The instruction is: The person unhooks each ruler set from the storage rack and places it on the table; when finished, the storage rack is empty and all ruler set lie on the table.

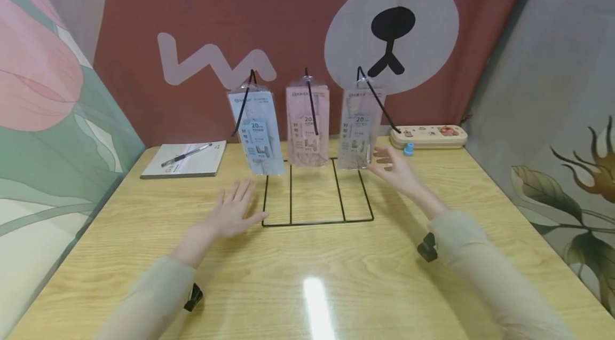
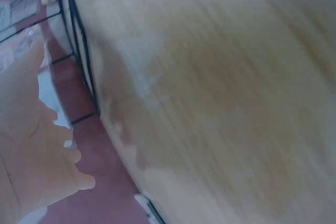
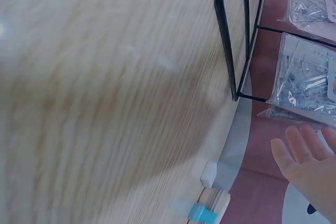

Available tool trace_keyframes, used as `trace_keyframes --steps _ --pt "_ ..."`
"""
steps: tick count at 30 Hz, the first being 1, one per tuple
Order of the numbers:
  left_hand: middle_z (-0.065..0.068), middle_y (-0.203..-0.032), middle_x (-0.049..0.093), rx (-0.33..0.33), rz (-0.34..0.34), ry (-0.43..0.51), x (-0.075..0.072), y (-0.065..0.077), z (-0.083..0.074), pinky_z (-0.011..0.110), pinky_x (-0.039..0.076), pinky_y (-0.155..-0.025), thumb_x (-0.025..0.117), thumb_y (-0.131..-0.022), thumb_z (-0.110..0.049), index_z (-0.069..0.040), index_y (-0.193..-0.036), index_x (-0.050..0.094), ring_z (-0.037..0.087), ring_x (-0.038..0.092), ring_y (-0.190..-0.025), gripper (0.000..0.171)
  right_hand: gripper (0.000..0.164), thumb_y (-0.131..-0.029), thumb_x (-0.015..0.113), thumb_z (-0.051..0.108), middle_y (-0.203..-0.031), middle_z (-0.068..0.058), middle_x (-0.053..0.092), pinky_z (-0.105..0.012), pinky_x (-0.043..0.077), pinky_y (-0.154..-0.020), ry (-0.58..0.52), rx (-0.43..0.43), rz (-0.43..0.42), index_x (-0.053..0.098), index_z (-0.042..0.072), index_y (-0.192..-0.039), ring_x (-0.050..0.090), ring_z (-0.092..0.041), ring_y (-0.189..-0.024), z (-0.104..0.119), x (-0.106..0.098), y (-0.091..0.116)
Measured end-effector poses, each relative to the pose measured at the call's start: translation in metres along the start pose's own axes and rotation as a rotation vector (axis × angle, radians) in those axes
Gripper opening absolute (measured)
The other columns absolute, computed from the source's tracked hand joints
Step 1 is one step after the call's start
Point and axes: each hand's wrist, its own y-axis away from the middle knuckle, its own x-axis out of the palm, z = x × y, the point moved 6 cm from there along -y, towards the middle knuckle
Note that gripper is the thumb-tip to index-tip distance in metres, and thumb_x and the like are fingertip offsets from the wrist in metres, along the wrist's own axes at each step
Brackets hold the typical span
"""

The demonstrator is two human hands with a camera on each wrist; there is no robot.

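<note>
A pen [image 1: 186, 155] lies on a notebook [image 1: 211, 163], a cap [image 1: 409, 149] by a case [image 1: 427, 140]. Packets [image 1: 302, 129] hang from the rack [image 1: 317, 222] between the empty, unclenched left hand [image 1: 231, 217] and right hand [image 1: 399, 170], the grey packet [image 1: 354, 134] just beside the right.

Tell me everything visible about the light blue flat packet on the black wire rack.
The light blue flat packet looks like printed card inside a glossy clear plastic sleeve. It bears dark lettering, including a "20", and a paler label panel. It hangs by its clear top from the leftmost black wire hook, tilted, its lower end swung right. The left hand appears below it in the head view, without clear contact.
</note>
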Motion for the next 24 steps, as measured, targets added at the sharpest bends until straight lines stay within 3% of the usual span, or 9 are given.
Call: trace_keyframes --steps 4,9,16,24 --pt "0.021 -0.158 0.006 0.025 0.020 0.013 0.011 -0.009 -0.007 0.067 0.002 -0.112 0.047 -0.094 -0.050 -0.001 -0.151 0.009 0.044 0.004 -0.144 0.084 0.046 -0.092 0.061 0.015 -0.124 -0.031 0.053 -0.055 0.046 -0.094 -0.027 0.031 -0.005 0.042 -0.009 -0.126 0.053 -0.046 -0.112 -0.001 0.004 -0.005" --pt "0.021 -0.158 0.005 0.009 0.092 -0.004 0.022 -0.020 -0.006 0.064 0.004 -0.114 0.043 -0.096 -0.052 0.001 -0.150 0.004 0.043 0.005 -0.144 0.085 0.046 -0.094 0.058 0.024 -0.120 -0.026 0.054 -0.048 0.042 -0.101 -0.101 0.107 -0.014 0.044 -0.008 -0.124 0.052 -0.038 -0.113 -0.005 0.006 -0.009" --pt "0.024 -0.156 0.006 0.024 0.137 -0.021 0.027 -0.021 -0.010 0.063 0.009 -0.114 0.040 -0.099 -0.044 0.006 -0.149 0.011 0.045 0.008 -0.143 0.076 0.052 -0.094 0.056 0.033 -0.128 -0.023 0.051 -0.046 0.045 -0.102 -0.227 0.212 0.023 0.043 -0.003 -0.129 0.049 -0.035 -0.122 -0.007 0.011 -0.012" --pt "0.024 -0.156 0.012 0.069 0.150 -0.026 0.028 -0.015 -0.013 0.058 0.012 -0.116 0.038 -0.100 -0.040 0.005 -0.148 0.014 0.045 0.011 -0.143 0.070 0.045 -0.096 0.055 0.023 -0.133 -0.024 0.053 -0.042 0.049 -0.097 -0.309 0.151 0.058 0.047 -0.001 -0.134 0.052 -0.038 -0.121 0.000 0.018 -0.014"
